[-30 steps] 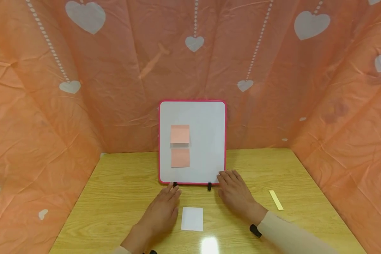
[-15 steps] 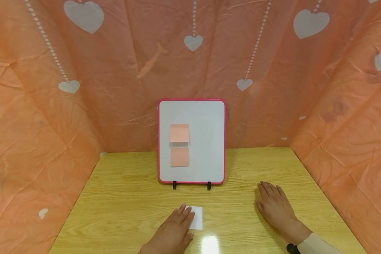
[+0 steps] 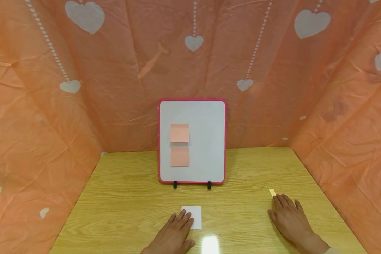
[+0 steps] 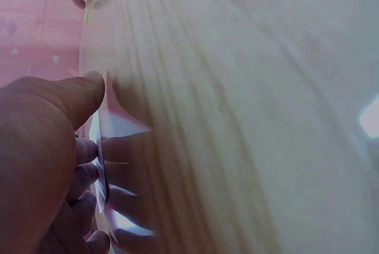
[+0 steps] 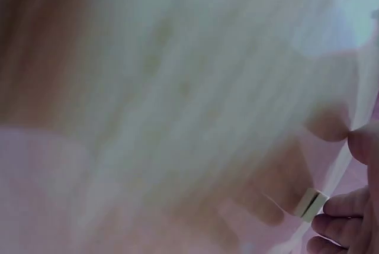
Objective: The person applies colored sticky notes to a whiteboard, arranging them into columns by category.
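My left hand point(image 3: 174, 233) lies flat, its fingertips resting on the left part of a white square of note paper point(image 3: 197, 217). In the left wrist view, the fingertips point(image 4: 89, 174) sit right at the thin edge of the paper point(image 4: 102, 189), thumb apart. Farther right, my right hand point(image 3: 290, 218) reaches over a narrow yellow strip of paper point(image 3: 272, 192) and covers most of it. The right wrist view shows the strip's end as a small thick block point(image 5: 311, 205), so it looks like a pad, with fingertips point(image 5: 334, 225) right beside it.
A pink-framed whiteboard point(image 3: 206, 141) stands upright on two black feet point(image 3: 209, 185) at the back. Two pink sticky notes, an upper one point(image 3: 179, 133) and a lower one point(image 3: 180, 157), are on its left half. Orange heart-patterned cloth point(image 3: 193, 77) encloses the wooden table point(image 3: 130, 197).
Both hands have left the whiteboard's lower edge. The left hand has come back onto the white paper; the right hand has moved right, then back over the yellow strip.
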A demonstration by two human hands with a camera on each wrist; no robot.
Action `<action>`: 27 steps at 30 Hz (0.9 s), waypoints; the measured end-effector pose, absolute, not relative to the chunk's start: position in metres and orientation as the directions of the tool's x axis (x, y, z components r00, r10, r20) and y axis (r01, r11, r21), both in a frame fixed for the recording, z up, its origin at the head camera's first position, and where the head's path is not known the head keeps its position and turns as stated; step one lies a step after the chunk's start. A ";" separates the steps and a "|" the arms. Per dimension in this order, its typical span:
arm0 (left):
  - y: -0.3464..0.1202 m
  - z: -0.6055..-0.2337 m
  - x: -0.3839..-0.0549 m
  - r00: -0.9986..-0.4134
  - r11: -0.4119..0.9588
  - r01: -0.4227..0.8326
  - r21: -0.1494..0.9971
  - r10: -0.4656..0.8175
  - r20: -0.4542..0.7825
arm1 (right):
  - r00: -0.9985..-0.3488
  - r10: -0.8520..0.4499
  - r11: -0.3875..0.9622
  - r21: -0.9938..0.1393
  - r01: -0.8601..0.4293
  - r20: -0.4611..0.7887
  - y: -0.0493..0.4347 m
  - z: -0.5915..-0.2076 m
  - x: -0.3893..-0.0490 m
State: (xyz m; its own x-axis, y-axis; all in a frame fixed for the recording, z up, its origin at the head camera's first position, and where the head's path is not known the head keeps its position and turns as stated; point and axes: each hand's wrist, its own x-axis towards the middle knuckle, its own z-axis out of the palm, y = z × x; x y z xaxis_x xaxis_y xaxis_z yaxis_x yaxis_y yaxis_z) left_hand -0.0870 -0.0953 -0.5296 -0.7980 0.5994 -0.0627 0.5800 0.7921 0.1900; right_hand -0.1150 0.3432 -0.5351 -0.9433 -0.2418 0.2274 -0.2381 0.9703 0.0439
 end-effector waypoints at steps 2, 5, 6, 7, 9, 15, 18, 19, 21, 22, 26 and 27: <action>-0.099 -0.531 -0.087 -0.802 0.796 0.566 0.214 0.592 -0.078 | -0.951 -0.232 0.972 0.020 -0.233 0.203 0.342 -0.536 -0.113; -0.105 -0.533 -0.087 -0.808 0.800 0.545 0.251 0.581 -0.096 | -0.949 -0.240 0.970 0.005 -0.244 0.204 0.339 -0.536 -0.112; -0.108 -0.533 -0.087 -0.811 0.802 0.536 0.265 0.576 -0.103 | -0.945 -0.249 0.967 0.003 -0.254 0.212 0.337 -0.536 -0.112; -0.111 -0.533 -0.087 -0.814 0.803 0.527 0.279 0.571 -0.106 | -0.942 -0.255 0.965 0.002 -0.261 0.217 0.335 -0.537 -0.113; -0.117 -0.533 -0.087 -0.821 0.806 0.509 0.302 0.560 -0.110 | -0.935 -0.270 0.961 0.007 -0.276 0.229 0.329 -0.537 -0.114; -0.135 -0.529 -0.088 -0.841 0.809 0.480 0.340 0.535 -0.086 | -0.919 -0.323 0.944 0.007 -0.330 0.224 0.304 -0.535 -0.116; -0.144 -0.527 -0.088 -0.848 0.806 0.479 0.346 0.527 -0.053 | -0.907 -0.356 0.931 -0.002 -0.366 0.226 0.286 -0.535 -0.117; -0.147 -0.526 -0.089 -0.851 0.805 0.477 0.352 0.523 -0.042 | -0.901 -0.370 0.925 -0.003 -0.380 0.228 0.280 -0.535 -0.118; -0.153 -0.525 -0.089 -0.859 0.805 0.470 0.363 0.512 -0.024 | -0.888 -0.400 0.911 -0.005 -0.412 0.227 0.266 -0.536 -0.118; -0.155 -0.525 -0.089 -0.863 0.806 0.464 0.368 0.505 -0.020 | -0.881 -0.417 0.904 -0.001 -0.428 0.224 0.260 -0.537 -0.118; -0.163 -0.525 -0.089 -0.873 0.808 0.447 0.385 0.488 -0.011 | -0.848 -0.482 0.872 0.032 -0.488 0.219 0.234 -0.539 -0.120; -0.164 -0.525 -0.089 -0.875 0.809 0.441 0.388 0.484 -0.016 | -0.839 -0.496 0.865 0.040 -0.500 0.223 0.228 -0.539 -0.121</action>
State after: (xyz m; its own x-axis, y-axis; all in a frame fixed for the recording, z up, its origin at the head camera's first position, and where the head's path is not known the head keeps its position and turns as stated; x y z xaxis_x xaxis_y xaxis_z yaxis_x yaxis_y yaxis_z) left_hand -0.0887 -0.1643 -0.5245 -0.8748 0.4842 -0.0157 0.4410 0.8094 0.3879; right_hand -0.1209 0.2281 -0.5392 -0.8391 -0.4960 0.2233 -0.5005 0.8648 0.0404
